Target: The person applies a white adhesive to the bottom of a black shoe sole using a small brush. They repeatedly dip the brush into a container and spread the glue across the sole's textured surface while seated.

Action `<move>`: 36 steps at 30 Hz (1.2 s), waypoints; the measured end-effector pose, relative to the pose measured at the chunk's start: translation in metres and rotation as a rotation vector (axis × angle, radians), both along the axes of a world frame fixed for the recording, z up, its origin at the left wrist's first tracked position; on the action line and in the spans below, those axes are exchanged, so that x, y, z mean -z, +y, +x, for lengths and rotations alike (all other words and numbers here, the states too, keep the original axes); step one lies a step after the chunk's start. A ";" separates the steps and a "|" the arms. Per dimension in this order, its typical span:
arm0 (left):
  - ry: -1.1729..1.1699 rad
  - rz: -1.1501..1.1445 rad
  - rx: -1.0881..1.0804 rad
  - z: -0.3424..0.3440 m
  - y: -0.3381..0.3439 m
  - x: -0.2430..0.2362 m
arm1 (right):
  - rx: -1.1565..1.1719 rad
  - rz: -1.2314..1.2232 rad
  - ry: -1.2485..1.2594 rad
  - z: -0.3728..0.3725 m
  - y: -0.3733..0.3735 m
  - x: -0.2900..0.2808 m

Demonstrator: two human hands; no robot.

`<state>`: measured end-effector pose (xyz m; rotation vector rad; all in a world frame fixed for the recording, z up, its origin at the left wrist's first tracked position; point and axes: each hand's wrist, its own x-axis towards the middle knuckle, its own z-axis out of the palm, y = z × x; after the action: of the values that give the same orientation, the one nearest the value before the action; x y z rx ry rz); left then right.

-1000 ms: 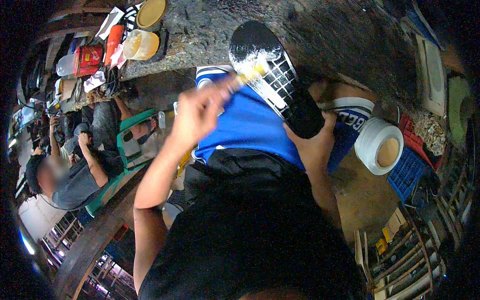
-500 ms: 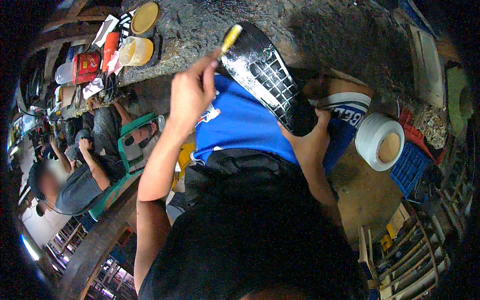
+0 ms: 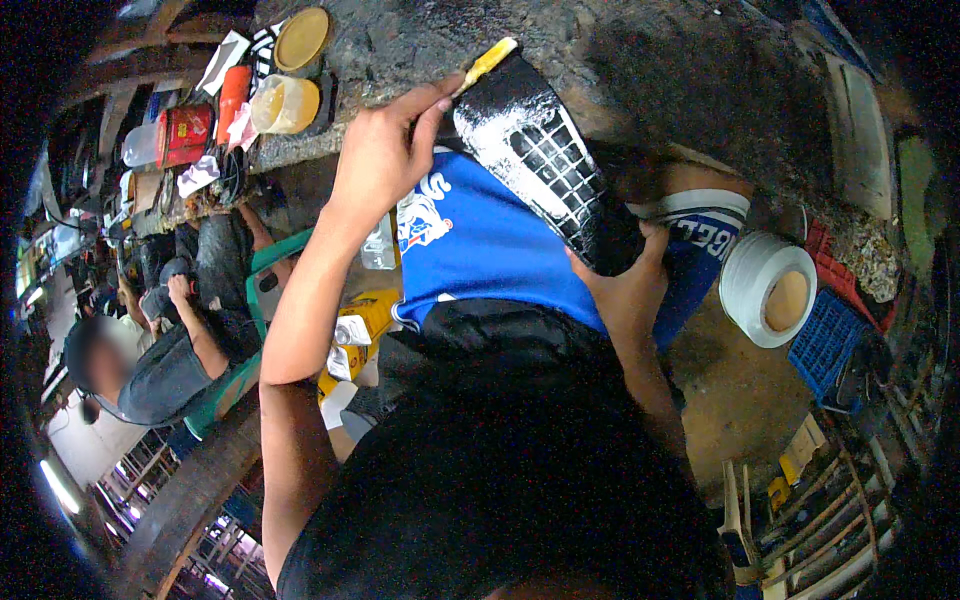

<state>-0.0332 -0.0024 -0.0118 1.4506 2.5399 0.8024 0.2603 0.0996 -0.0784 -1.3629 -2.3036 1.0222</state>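
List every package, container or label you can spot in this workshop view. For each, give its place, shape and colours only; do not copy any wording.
Red tin: far bench, left; boxy, red with a printed label.
Orange bottle: beside the tin; slim, upright.
Clear tub: far bench; round, yellowish contents.
Round lid: behind the tub; flat, yellow-brown.
Yellow carton: below the left forearm; boxy, yellow with white labels.
White tape roll: floor, right; round, tan core.
Blue crate: beside the roll; slatted plastic.
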 end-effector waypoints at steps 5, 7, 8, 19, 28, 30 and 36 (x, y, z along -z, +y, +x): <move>0.188 -0.045 0.078 -0.002 -0.032 0.009 | -0.014 -0.018 0.013 0.000 0.001 -0.002; 0.098 -0.035 0.030 0.013 -0.048 0.012 | -0.027 -0.016 0.022 0.000 0.002 -0.003; 0.061 -0.020 0.009 0.022 -0.055 0.012 | -0.026 -0.019 0.025 -0.001 0.003 -0.002; -0.436 0.029 0.057 0.082 -0.085 -0.047 | -0.011 0.018 0.243 -0.006 0.003 -0.001; 0.226 -0.429 -0.318 -0.078 -0.114 -0.148 | 0.006 0.186 0.266 -0.075 0.029 -0.018; 0.108 -0.462 -0.253 -0.094 -0.106 -0.143 | -0.017 0.136 0.281 -0.083 0.031 -0.016; 0.023 -0.426 -0.199 -0.102 -0.106 -0.145 | -0.059 -0.225 0.617 -0.061 0.029 0.031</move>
<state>-0.1353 -0.1089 0.1331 1.0932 2.6816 0.2350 0.1993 0.1281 -0.1097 -0.8736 -1.8134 1.5042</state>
